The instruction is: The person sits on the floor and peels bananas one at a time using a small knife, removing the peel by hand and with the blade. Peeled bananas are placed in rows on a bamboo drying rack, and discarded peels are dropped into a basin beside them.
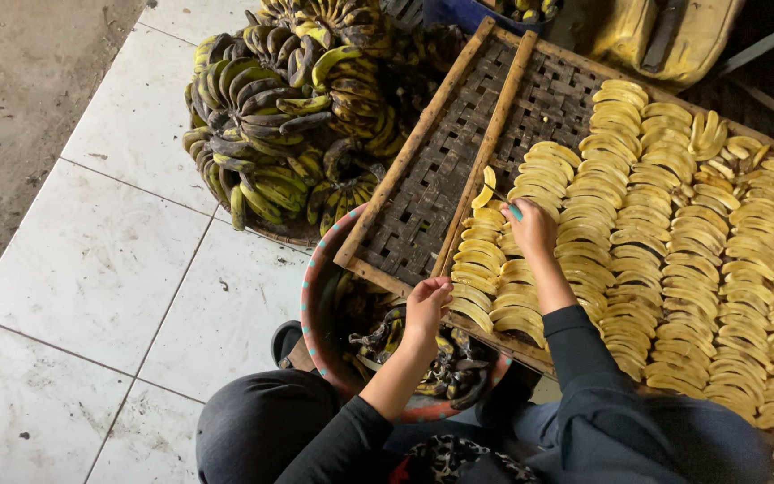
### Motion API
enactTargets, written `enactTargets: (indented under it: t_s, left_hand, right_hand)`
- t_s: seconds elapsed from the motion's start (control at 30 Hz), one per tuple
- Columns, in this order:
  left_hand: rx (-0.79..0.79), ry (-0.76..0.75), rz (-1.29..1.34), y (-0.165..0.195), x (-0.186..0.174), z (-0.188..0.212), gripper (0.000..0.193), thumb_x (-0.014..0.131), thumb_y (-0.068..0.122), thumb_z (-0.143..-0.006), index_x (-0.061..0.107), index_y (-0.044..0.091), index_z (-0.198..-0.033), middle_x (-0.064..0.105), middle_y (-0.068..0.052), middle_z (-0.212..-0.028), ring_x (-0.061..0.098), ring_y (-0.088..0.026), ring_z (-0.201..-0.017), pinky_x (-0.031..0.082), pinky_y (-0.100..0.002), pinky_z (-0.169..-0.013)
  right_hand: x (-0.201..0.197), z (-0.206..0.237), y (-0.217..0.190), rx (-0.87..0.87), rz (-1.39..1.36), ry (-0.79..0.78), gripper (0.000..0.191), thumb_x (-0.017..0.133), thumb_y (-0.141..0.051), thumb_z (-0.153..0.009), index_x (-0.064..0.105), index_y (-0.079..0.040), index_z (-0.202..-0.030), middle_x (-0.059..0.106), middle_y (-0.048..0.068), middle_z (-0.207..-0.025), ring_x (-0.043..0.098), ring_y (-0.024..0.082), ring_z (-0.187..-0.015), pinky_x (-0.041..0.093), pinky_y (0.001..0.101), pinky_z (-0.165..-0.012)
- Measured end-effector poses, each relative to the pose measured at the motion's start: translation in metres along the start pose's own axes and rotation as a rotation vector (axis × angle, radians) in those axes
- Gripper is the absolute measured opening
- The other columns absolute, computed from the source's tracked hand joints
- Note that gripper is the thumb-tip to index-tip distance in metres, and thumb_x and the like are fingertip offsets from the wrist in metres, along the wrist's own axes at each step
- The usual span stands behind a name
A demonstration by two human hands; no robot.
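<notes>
Now the woven bamboo tray (459, 170) is half covered with peeled banana slices (665, 233); my right hand (530, 229) pinches one slice with a small blue tool at the newest row, while my left hand (425, 305) holds the tray edge, fingers curled. Better I lay each slice tight beside the last, not overlapping
</notes>
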State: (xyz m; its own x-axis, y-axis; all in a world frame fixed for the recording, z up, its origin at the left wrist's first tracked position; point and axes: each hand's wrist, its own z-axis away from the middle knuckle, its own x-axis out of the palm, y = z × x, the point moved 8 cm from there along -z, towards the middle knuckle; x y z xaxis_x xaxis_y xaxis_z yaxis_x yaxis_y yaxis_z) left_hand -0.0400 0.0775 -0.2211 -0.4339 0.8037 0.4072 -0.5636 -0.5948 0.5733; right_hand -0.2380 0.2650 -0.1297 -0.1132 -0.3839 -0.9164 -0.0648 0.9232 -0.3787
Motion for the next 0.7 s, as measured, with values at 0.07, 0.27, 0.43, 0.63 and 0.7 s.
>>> enactTargets:
  t_s: [0.07, 0.27, 0.43, 0.63, 0.7]
  left_hand:
    - [0.008, 0.002, -0.009, -0.003, -0.003, -0.005, 0.012, 0.069, 0.020, -0.096, 0.068, 0.012, -0.105, 0.068, 0.006, -0.096, 0.061, -0.007, -0.086, 0.047, -0.027, -0.080]
    - [0.386, -0.108, -0.362, 0.013, 0.000, -0.012, 0.014, 0.072, 0.011, -0.091, 0.070, 0.007, -0.105, 0.071, -0.004, -0.095, 0.064, -0.015, -0.087, 0.052, -0.031, -0.079]
    - [0.583, -0.049, -1.410, -0.006, 0.000, 0.026, 0.028, 0.074, 0.004, -0.078, 0.069, 0.008, -0.105, 0.071, -0.012, -0.106, 0.067, -0.032, -0.100, 0.051, -0.043, -0.083]
    - [0.456, -0.213, -1.836, -0.044, -0.015, 0.045, 0.043, 0.069, 0.009, -0.084, 0.058, 0.012, -0.126, 0.062, -0.010, -0.127, 0.058, -0.030, -0.124, 0.048, -0.044, -0.102]
    - [0.422, -0.254, -1.914, -0.052, -0.032, 0.044, 0.062, 0.069, 0.011, -0.083, 0.047, 0.014, -0.141, 0.055, -0.012, -0.138, 0.053, -0.034, -0.128, 0.047, -0.048, -0.101]
  right_hand:
    - [-0.004, 0.002, -0.005, -0.039, -0.025, 0.036, 0.020, 0.079, -0.030, -0.092, 0.076, -0.012, -0.101, 0.073, 0.007, -0.108, 0.069, 0.033, -0.090, 0.053, 0.0438, -0.074]
    - [-0.036, 0.043, -0.002, -0.043, -0.288, 0.248, 0.013, 0.076, -0.015, -0.096, 0.073, -0.006, -0.104, 0.069, 0.013, -0.106, 0.069, 0.032, -0.097, 0.054, 0.0416, -0.085]
    - [-0.038, 0.139, 0.004, 0.040, -0.467, 0.029, 0.011, 0.074, -0.013, -0.095, 0.074, -0.005, -0.102, 0.074, 0.011, -0.102, 0.073, 0.026, -0.094, 0.056, 0.0362, -0.084]
    - [-0.025, 0.258, -0.016, -0.087, -0.528, -0.227, 0.019, 0.075, -0.019, -0.091, 0.079, -0.003, -0.100, 0.079, 0.014, -0.097, 0.077, 0.028, -0.091, 0.057, 0.0373, -0.084]
    - [-0.001, 0.281, -0.010, 0.040, -0.472, -0.370, 0.021, 0.073, -0.022, -0.091, 0.078, -0.005, -0.103, 0.079, 0.012, -0.098, 0.078, 0.027, -0.091, 0.058, 0.0359, -0.083]
